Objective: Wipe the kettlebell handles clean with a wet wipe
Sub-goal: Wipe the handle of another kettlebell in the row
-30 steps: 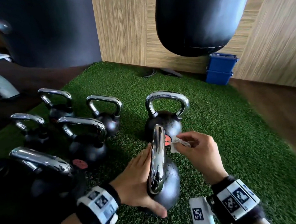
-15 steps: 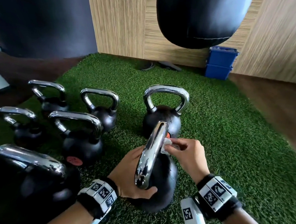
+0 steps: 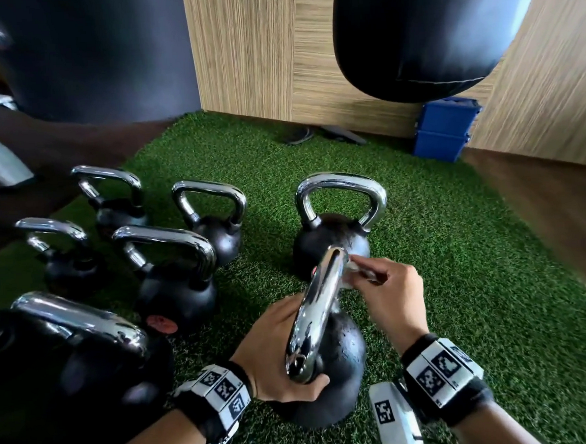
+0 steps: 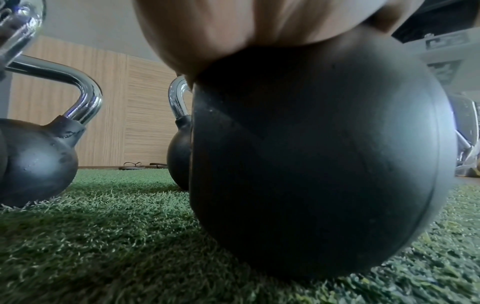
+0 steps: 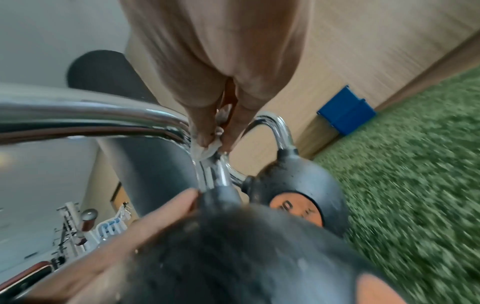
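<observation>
A black kettlebell (image 3: 338, 363) with a chrome handle (image 3: 319, 309) stands on the green turf (image 3: 476, 262) right in front of me. My left hand (image 3: 282, 346) cups its left side, with the thumb wrapped under the handle's near end. In the left wrist view the kettlebell's round body (image 4: 311, 164) fills the frame below my left hand (image 4: 207, 30). My right hand (image 3: 366, 272) pinches a small white wet wipe (image 3: 346, 282) against the handle's far end. In the right wrist view the wet wipe (image 5: 207, 150) sits where the handle (image 5: 91, 117) bends down.
A second kettlebell (image 3: 330, 240) stands just behind the held one. Several more kettlebells (image 3: 175, 284) crowd the turf to the left. Two black punching bags (image 3: 421, 35) hang overhead. Blue boxes (image 3: 444, 130) and sandals (image 3: 317, 134) lie by the wooden wall.
The kettlebell has turned, so its handle now slants to the left. My left thumb has wrapped under the handle. My right hand has brought the wipe against the handle's far end.
</observation>
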`<state>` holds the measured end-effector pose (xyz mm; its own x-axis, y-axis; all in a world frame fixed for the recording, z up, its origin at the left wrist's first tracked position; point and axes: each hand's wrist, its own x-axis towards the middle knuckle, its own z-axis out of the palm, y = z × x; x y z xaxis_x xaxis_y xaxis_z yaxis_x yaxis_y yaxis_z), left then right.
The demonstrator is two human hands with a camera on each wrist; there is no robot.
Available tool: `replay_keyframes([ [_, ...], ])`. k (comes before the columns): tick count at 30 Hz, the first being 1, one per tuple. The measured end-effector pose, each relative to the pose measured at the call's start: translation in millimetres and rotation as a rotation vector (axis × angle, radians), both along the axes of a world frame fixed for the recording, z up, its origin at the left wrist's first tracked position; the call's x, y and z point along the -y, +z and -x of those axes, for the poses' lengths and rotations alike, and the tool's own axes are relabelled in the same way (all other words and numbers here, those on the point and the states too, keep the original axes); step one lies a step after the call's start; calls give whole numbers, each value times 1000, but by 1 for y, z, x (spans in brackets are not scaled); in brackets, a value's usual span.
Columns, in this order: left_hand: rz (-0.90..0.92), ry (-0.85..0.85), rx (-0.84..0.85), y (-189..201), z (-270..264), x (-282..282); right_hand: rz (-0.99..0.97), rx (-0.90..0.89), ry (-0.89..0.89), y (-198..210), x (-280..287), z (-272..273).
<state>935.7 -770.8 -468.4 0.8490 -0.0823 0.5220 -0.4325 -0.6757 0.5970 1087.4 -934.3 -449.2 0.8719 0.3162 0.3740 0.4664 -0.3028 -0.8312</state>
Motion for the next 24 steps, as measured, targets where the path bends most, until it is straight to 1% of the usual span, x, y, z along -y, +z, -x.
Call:
replay_keyframes([
  [2,-23,13,7,1,-2,0,16,272,-33,16,2,6],
  [3,-34,21,9,2,-2,-1,12,394,-18,23,4,13],
  [5,-37,24,11,0,-2,-3,1,559,16,29,8,28],
  [6,-34,19,11,0,-2,-3,0,594,28,31,9,32],
  [11,-50,21,30,-1,-1,-3,36,590,65,43,11,28],
  [13,-42,20,29,-5,-2,-3,59,641,88,44,13,37],
  [16,-43,32,42,-8,-4,-4,103,775,209,42,21,61],
  [18,-39,20,66,-8,-4,-4,127,817,306,43,27,71],
  [20,-44,-7,89,-10,-5,-4,150,802,336,48,28,71],
  [22,-66,-9,102,-11,-5,-4,165,765,308,54,28,68],
  [24,-99,8,98,-12,-5,-4,172,765,305,55,28,71],
])
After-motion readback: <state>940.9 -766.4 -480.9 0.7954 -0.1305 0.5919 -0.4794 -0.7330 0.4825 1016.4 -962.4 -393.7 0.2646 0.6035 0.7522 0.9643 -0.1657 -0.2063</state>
